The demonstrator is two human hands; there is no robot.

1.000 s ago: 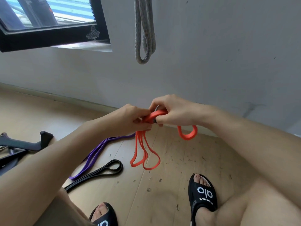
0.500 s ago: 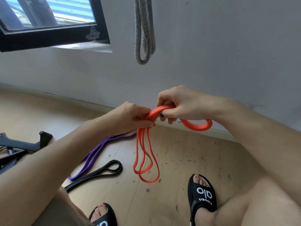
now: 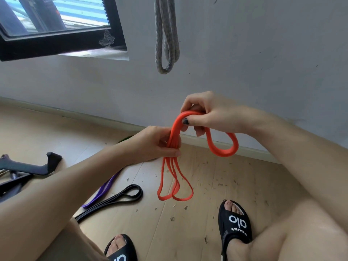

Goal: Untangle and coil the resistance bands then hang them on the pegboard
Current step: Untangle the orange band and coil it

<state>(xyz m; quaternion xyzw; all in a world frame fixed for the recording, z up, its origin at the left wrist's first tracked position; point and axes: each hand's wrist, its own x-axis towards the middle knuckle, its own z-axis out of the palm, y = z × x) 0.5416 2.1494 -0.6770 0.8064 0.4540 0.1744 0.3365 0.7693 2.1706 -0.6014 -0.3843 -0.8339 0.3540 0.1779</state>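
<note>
An orange resistance band [image 3: 222, 146] is held in front of me, folded into several strands. My left hand [image 3: 156, 143] pinches the bunched strands, and loops hang below it above the floor. My right hand [image 3: 205, 113] grips the band's upper bend, higher and to the right, with one loop drooping past the wrist. A purple band [image 3: 101, 193] and a black band [image 3: 120, 197] lie on the wooden floor to the lower left. A grey band [image 3: 166, 34] hangs on the wall above. No pegboard is in view.
A black-framed window [image 3: 62, 42] is at the upper left. Dark exercise gear [image 3: 28, 168] lies at the left edge. My feet in black slides [image 3: 235, 223] stand on the scuffed wood floor, near the white wall [image 3: 263, 63] and its baseboard.
My right hand has risen and moved right, pulling the orange band up and widening its right loop. The loops hanging under my left hand have grown longer.
</note>
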